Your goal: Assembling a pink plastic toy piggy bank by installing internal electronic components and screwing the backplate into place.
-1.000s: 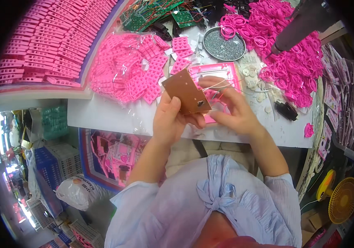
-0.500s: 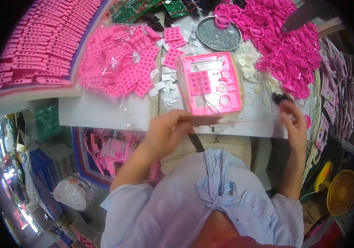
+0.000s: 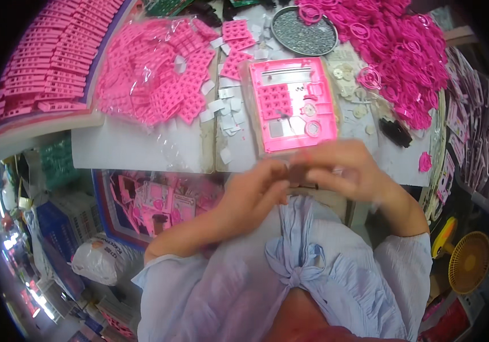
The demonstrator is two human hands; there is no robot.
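Observation:
My left hand (image 3: pixel 258 191) and my right hand (image 3: pixel 347 168) meet in front of the table's near edge, fingers closed together. Between them is a small dark brown piece (image 3: pixel 297 172), blurred and mostly covered by the fingers, so I cannot make out its kind. Just beyond the hands lies a pink plastic casing (image 3: pixel 327 114), open side up, on a padded base. Inside it are a pink button sheet (image 3: pixel 273 101), a round ring (image 3: pixel 313 129), a smaller round fitting (image 3: pixel 309 110) and a silvery rectangle (image 3: pixel 278 128).
A round tray of small metal pieces (image 3: pixel 304 35) stands behind the casing. Pink button sheets (image 3: pixel 159 80) lie left, with white squares (image 3: pixel 230 117) beside them. Right are a heap of pink rings (image 3: pixel 398 51) and black parts (image 3: pixel 395 133). A yellow fan (image 3: pixel 469 262) stands lower right.
My right hand has come left from the black parts to meet my left hand. The left hand has shifted right and nearer me. Thin wires no longer lie across the casing.

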